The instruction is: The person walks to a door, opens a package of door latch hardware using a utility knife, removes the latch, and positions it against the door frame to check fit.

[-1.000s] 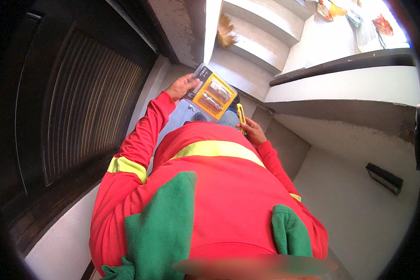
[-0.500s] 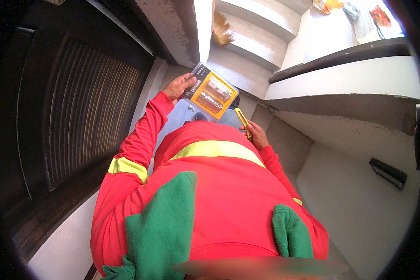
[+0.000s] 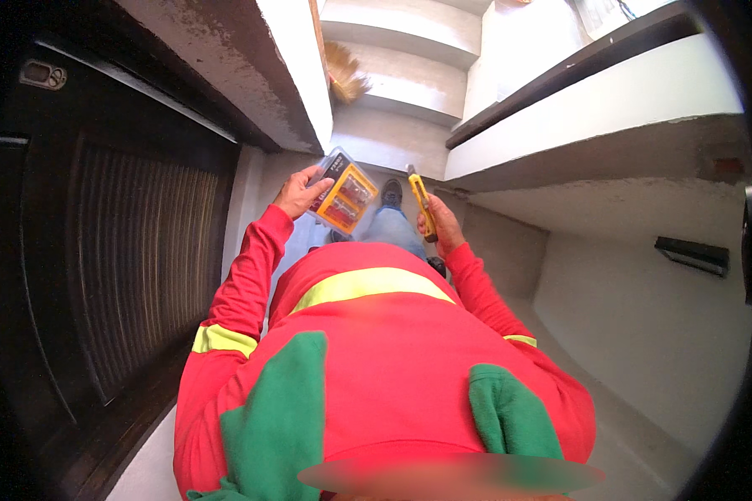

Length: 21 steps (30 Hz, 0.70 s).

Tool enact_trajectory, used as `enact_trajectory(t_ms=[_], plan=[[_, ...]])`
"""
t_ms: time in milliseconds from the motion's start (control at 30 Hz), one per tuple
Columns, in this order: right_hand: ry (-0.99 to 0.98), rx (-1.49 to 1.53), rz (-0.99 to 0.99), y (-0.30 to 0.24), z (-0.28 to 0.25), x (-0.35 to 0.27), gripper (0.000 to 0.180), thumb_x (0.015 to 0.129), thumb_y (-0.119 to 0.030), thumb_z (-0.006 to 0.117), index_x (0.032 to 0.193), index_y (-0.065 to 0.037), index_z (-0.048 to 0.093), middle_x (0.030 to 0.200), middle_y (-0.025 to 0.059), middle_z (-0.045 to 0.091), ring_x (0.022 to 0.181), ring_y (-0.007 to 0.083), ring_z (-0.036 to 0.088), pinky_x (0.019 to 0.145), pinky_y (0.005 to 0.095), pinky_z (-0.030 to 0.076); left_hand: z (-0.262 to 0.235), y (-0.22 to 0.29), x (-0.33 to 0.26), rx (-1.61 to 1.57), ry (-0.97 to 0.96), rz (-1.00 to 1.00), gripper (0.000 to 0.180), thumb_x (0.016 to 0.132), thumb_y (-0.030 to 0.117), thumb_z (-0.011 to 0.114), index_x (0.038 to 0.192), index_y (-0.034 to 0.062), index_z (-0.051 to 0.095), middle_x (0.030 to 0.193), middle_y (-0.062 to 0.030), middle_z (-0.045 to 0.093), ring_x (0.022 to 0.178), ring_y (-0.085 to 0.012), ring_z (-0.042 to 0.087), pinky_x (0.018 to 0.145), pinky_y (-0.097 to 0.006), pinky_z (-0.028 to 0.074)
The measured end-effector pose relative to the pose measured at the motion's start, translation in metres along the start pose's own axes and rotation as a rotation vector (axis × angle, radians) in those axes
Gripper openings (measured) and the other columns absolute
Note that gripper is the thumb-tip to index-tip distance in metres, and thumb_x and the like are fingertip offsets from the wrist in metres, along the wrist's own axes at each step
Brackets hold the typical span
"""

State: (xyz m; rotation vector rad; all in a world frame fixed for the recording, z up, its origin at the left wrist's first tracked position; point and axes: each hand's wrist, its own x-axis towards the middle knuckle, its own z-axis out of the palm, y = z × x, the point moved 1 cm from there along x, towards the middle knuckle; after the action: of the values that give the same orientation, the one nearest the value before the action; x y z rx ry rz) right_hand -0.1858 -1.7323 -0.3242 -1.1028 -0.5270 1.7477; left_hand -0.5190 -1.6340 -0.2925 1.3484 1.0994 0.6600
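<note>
My left hand [image 3: 299, 194] grips the left edge of a clear plastic blister pack [image 3: 343, 197] with a black and orange-yellow card, held tilted in front of my waist. Small metallic pieces are pictured or packed in it; I cannot tell which. In my right hand [image 3: 443, 221] is a yellow and black utility knife [image 3: 421, 203], pointing up and away from me. A short pale tip shows at its far end. The knife and the pack are apart, with my leg and a dark shoe [image 3: 392, 193] visible below between them.
Pale steps [image 3: 401, 67] rise ahead, with a straw broom [image 3: 343, 73] leaning at their left. A dark slatted door [image 3: 142, 267] stands on my left. To the right runs a white wall with a dark ledge [image 3: 560, 75], and a black fixture [image 3: 692, 255] is mounted on the lower wall.
Both hands have shifted a little left in view. The knife has come up more upright, and a pale tip now shows at its end. My shoe has come into view ahead.
</note>
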Motion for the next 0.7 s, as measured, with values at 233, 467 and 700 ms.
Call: enact_trajectory(t_ms=[233, 467, 700], plan=[[0.006, -0.242, -0.103, -0.091, 0.058, 0.159, 0.035, 0.101, -0.029, 0.056, 0.126, -0.006, 0.051, 0.084, 0.0016, 0.06, 0.065, 0.0093, 0.058, 0.06, 0.0234, 0.047, -0.095, 0.038, 0.177, -0.062, -0.101, -0.059, 0.026, 0.098, 0.02, 0.063, 0.117, 0.0022, 0.062, 0.1, 0.0015, 0.066, 0.089, -0.004, 0.059, 0.077, -0.022, 0.05], [0.015, -0.182, -0.162, -0.126, 0.091, 0.178, 0.031, 0.101, -0.025, 0.053, 0.125, -0.006, 0.049, 0.084, 0.0025, 0.06, 0.067, 0.0091, 0.058, 0.059, 0.0235, 0.045, -0.102, 0.073, 0.206, -0.186, -0.164, -0.07, 0.028, 0.098, 0.019, 0.062, 0.119, 0.0009, 0.061, 0.104, 0.0018, 0.066, 0.091, -0.0037, 0.06, 0.08, -0.022, 0.05], [0.011, -0.19, -0.128, -0.139, 0.066, 0.126, 0.025, 0.103, -0.022, 0.049, 0.121, -0.006, 0.054, 0.082, 0.0028, 0.056, 0.072, 0.01, 0.055, 0.066, 0.0239, 0.046, -0.062, 0.065, 0.171, -0.54, -0.177, -0.141, 0.032, 0.098, 0.02, 0.062, 0.124, 0.0024, 0.058, 0.106, -0.0006, 0.068, 0.092, -0.0064, 0.064, 0.083, -0.024, 0.052]])
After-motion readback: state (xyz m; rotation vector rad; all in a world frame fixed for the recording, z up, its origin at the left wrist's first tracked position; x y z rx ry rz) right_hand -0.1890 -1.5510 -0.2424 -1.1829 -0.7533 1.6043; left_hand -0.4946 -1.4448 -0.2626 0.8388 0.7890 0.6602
